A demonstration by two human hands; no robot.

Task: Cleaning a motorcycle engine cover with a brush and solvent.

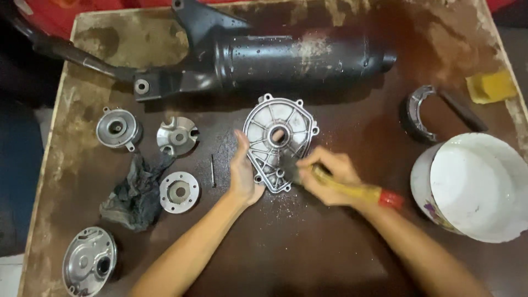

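Brush on metal cover

Repair workshop: stained wooden counter carrying black exhaust muffler, loose aluminium engine covers, oily rag.

Worktable: dark brown board top, stained and wet-looking, worn pale along the left and far edges. Floor: pale patch at near left. Red surface beyond the far left corner. Lighting: even, overhead.
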